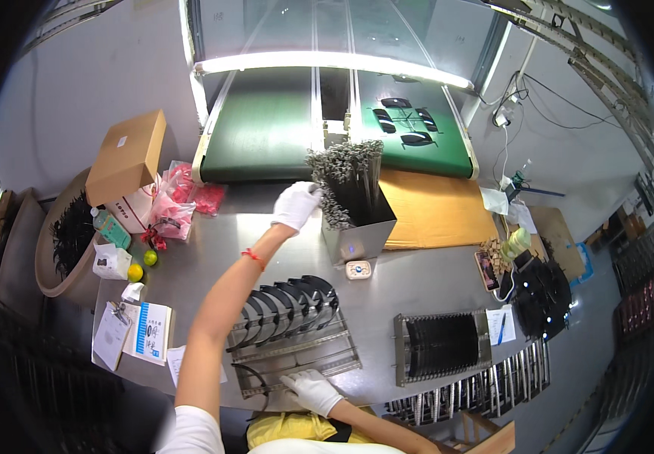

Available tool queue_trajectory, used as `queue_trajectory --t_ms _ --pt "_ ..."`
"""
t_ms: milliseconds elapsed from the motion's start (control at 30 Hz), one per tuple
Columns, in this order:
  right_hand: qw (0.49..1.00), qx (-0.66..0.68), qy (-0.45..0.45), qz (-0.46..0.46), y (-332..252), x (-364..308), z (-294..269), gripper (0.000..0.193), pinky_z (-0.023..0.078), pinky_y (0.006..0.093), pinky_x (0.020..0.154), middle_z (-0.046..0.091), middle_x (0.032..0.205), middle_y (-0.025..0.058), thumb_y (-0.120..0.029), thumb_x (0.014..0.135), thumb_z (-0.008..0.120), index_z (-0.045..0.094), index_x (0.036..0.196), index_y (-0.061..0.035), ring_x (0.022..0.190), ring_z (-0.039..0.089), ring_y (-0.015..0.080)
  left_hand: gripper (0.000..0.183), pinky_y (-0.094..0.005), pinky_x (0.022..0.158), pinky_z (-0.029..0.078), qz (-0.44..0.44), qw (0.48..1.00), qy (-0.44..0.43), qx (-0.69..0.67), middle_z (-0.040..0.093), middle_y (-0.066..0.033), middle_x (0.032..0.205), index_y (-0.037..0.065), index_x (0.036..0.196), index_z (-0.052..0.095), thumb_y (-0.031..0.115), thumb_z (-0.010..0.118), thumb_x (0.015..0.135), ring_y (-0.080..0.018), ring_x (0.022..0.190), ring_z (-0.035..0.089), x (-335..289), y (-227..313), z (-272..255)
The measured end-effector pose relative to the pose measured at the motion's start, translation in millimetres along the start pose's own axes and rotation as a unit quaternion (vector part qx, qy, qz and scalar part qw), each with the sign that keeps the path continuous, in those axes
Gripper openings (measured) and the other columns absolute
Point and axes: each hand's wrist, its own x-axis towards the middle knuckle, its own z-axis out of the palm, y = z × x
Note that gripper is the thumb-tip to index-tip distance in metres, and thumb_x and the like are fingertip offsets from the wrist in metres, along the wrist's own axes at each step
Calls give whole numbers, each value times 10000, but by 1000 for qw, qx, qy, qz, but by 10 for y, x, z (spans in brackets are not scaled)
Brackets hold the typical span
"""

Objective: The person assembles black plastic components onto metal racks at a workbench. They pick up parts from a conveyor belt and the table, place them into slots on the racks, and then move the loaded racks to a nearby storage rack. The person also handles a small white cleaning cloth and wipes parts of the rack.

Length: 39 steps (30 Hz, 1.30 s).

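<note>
My left hand (pixel 296 206), in a white glove, reaches to the left side of a square metal bin (pixel 361 240). Its fingers are curled against a dense bundle of thin dark strips with pale tips (pixel 342 178) standing in that bin; whatever they pinch is too small to make out. Near the table's front edge, my gloved right hand (pixel 313 391) lies with fingers stretched over a metal slotted rack (pixel 304 356). Several black curved visor-like pieces (pixel 289 303) stand in a row in the rack's far part. A single dark curved strip (pixel 251 374) lies at its near left corner.
A second rack filled with black pieces (pixel 442 344) sits right. Behind the table are green conveyor belts (pixel 262 125), the right one carrying black parts (pixel 405 121). Cardboard (pixel 425 212), a small white box (pixel 358 270), a phone (pixel 486 270), notebooks (pixel 149 333) and a carton (pixel 126 159) lie around.
</note>
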Motion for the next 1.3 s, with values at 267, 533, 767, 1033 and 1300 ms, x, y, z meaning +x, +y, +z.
queue_trajectory --t_ms 267,533,767,1033,1300 --pt "996 45 8 -80 312 4 -102 380 502 418 777 638 940 123 -217 823 660 562 1146 -44 875 637 292 127 -212 508 436 -149 785 182 -573 615 -16 836 67 1011 634 174 576 974 -83 593 545 -183 213 -1499" --pt "989 92 -92 -76 205 171 -249 431 523 452 824 668 1056 186 -253 865 645 576 1237 -46 923 646 352 170 -216 511 363 -181 648 738 -49 504 -19 705 21 866 508 183 542 906 -80 556 428 -2320 88 -3353" --pt "974 152 -58 -157 -207 711 -727 400 502 423 920 628 1211 164 -96 847 635 590 1241 -43 1075 614 340 233 -243 579 453 -495 730 440 -168 572 -10 809 63 914 584 240 499 1039 -79 615 511 -3959 -951 -1808" --pt "950 -190 -41 -243 254 2212 -813 430 335 535 1094 517 1391 208 -226 917 544 578 1326 -99 1304 448 420 258 -216 496 445 -388 703 498 -327 567 -20 741 66 932 533 262 436 1069 -74 573 541 -3802 -1494 -1658" --pt "934 -221 -125 -251 469 2392 -519 471 252 572 1141 446 1465 202 -295 930 527 553 1369 -126 1357 369 455 230 -219 515 463 -408 659 479 -413 583 -26 745 73 927 549 233 455 1064 -76 563 540 -3858 -1877 -1634"
